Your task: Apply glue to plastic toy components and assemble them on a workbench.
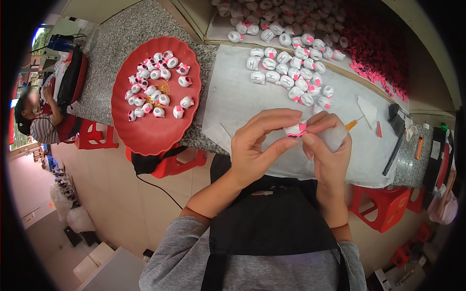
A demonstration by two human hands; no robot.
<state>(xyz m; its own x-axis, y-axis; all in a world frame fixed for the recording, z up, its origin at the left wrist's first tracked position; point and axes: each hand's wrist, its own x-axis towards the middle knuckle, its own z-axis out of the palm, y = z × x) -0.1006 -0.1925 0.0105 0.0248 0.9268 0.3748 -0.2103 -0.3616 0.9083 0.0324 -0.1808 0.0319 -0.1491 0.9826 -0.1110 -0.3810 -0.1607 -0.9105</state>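
Above the worktop, my two hands meet around one small white figurine [294, 129] with a pink bow-like piece on it. The thumb and fingers of my left hand [257, 145] pinch its left side. From the right, my right hand [331, 153] grips it at the pink piece with thumb and forefinger. Just beyond my fingers, many similar white figurines [283, 69] stand on a white sheet [225, 104], some with pink pieces attached. To the left, a red scalloped tray [141, 138] carries several finished-looking white and pink figurines [155, 74].
A heap of loose pink pieces [376, 68] lies on the far-right shelf beside piled white figurines [291, 14]. Right of my hands are a yellow-handled needle tool [351, 125] and a black-headed tool [395, 131]. Red stools [381, 208] stand below. Another person [41, 119] sits far left.
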